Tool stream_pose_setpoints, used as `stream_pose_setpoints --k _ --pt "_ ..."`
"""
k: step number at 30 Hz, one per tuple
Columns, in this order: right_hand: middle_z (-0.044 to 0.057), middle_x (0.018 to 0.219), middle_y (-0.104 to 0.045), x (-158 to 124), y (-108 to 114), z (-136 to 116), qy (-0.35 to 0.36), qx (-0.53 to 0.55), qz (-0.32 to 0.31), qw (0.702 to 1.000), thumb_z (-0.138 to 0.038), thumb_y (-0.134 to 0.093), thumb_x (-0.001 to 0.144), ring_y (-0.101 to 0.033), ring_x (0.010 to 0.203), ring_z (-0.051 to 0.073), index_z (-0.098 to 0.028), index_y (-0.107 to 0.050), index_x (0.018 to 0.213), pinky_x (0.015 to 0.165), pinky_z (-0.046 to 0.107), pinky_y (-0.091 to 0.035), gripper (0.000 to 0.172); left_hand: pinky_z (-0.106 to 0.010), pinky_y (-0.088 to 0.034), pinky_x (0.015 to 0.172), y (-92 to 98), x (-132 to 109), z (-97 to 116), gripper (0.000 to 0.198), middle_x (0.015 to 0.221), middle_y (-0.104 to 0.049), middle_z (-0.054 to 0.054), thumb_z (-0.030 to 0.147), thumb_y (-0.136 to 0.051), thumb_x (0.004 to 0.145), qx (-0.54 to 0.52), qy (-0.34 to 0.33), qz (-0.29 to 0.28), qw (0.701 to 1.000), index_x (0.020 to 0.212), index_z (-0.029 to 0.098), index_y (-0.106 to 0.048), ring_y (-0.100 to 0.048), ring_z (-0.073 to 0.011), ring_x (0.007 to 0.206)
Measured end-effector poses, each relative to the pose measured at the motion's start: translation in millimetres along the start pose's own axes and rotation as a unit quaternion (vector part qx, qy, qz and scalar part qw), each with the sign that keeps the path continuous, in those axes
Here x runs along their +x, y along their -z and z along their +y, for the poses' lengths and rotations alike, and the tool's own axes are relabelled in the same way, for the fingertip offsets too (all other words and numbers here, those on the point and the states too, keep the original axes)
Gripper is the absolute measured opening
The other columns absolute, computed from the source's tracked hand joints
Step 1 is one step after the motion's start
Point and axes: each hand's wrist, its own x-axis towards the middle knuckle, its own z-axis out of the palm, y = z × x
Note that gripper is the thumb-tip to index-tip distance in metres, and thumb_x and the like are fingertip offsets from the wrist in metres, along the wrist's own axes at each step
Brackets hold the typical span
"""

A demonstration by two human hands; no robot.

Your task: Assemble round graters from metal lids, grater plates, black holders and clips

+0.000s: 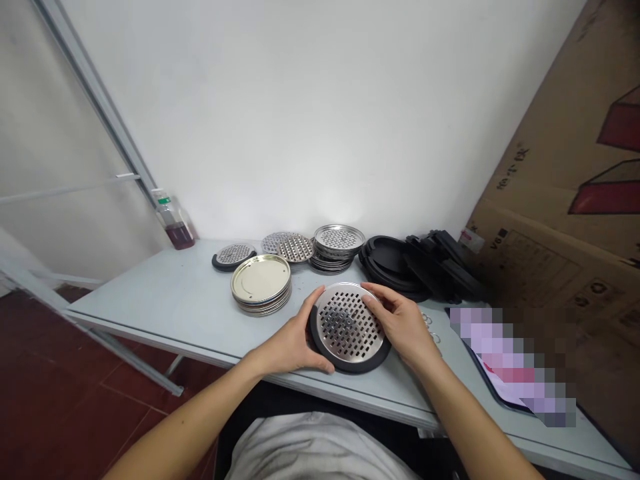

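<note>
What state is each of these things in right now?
Left hand: gripping the disc's left side
Right hand: gripping the disc's right side
Perforated steel disc: lying flat, fitted in a black ring
Gold-lined metal lids: stacked, face up
Black rings: piled, overlapping
Plastic bottle: upright, holding dark red liquid
Cardboard box: tilted against the wall

Right of the right fingers, a blocky pixelated patch blurs whatever lies on a flat, dark-edged slab, too obscured to identify.
</note>
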Motion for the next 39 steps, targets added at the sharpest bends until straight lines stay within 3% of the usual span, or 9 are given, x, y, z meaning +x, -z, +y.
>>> stream_pose_setpoints --k 7,13,20,27,39 --pt "0.007 0.139 -0.060 -7.7 5.8 -8.1 -0.014 -0.015 -0.114 0.993 -0.046 -0.069 0.082 -0.058 0.124 0.028 -0.026 -0.058 0.133 0.104 0.045 -0.047 0.056 -0.048 -0.043 0.110 1.4 1.0 -0.4 0.134 0.153 -0.040 -0.014 0.013 -0.094 0.050 -0.115 0.033 -0.010 0.993 0.156 0.034 -0.016 -0.046 -0.0340 0.137" --pt "0.010 0.152 -0.044 -13.4 29.4 -9.2 0.001 -0.065 -0.240 0.969 -0.035 -0.090 0.058 -0.049 0.134 0.032 -0.029 -0.029 0.152 0.111 0.047 -0.041 0.112 -0.048 -0.046 0.106 2.8 1.6 -2.6 0.131 0.150 -0.043 -0.015 0.010 -0.094 0.048 -0.149 0.041 -0.013 0.988 0.155 0.033 -0.022 -0.051 -0.0347 0.131" --pt "0.012 0.156 -0.031 -18.9 35.2 -1.0 0.073 -0.202 -0.255 0.943 -0.034 -0.091 0.052 -0.033 0.143 0.036 -0.031 -0.014 0.156 0.117 0.051 -0.030 0.129 -0.050 -0.040 0.111 4.3 2.0 -2.6 0.131 0.153 -0.039 -0.016 0.013 -0.095 0.048 -0.145 0.024 -0.003 0.989 0.155 0.031 -0.022 -0.044 -0.0355 0.138" --pt "0.011 0.158 -0.027 -23.1 30.8 -2.0 0.080 -0.199 -0.235 0.948 -0.030 -0.089 0.054 -0.030 0.145 0.034 -0.032 -0.012 0.156 0.119 0.050 -0.026 0.128 -0.050 -0.035 0.115 6.3 4.0 -3.5 0.131 0.155 -0.038 -0.014 0.013 -0.095 0.047 -0.132 0.005 -0.013 0.991 0.155 0.032 -0.023 -0.039 -0.0341 0.142" --pt "0.008 0.154 -0.040 -20.3 30.6 5.9 0.093 -0.156 -0.214 0.960 -0.034 -0.093 0.049 -0.043 0.137 0.034 -0.035 -0.026 0.152 0.115 0.050 -0.034 0.124 -0.048 -0.034 0.116 6.4 5.1 -6.5 0.127 0.154 -0.040 -0.012 0.008 -0.095 0.045 -0.135 -0.003 -0.001 0.991 0.151 0.032 -0.029 -0.039 -0.0333 0.142"
